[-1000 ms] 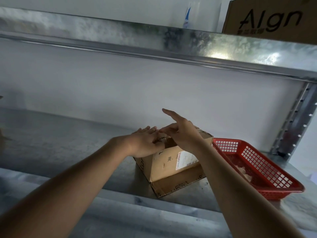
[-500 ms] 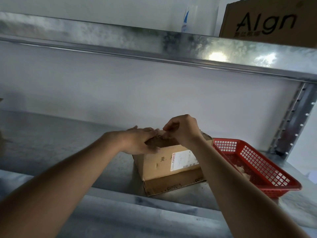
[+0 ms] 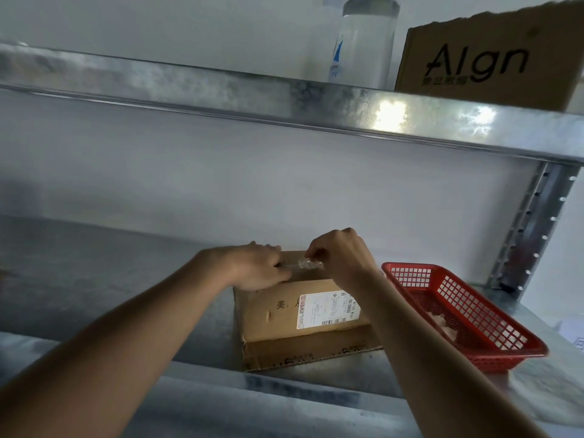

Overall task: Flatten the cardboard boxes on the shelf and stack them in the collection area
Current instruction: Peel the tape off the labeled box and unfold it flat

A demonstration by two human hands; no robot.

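Observation:
A small brown cardboard box [image 3: 284, 314] with a white shipping label stands on the metal shelf [image 3: 110, 279], one bottom flap lying out toward me. My left hand [image 3: 256, 267] rests on the box's top left edge, fingers pressing down. My right hand [image 3: 339, 257] is curled above the top and pinches a strip of clear tape [image 3: 308, 263] lifted off the box between the two hands. The box top is mostly hidden by my hands.
A red plastic basket [image 3: 467, 314] sits right beside the box, with something pale inside. On the upper shelf stand a clear bottle [image 3: 363, 42] and a large box printed "Aign" [image 3: 486, 58]. A perforated upright post [image 3: 534, 229] closes the right side.
My right hand went from open fingers over the box to a curled pinch on the tape, pulling it up. My left hand stayed pressed on the box top.

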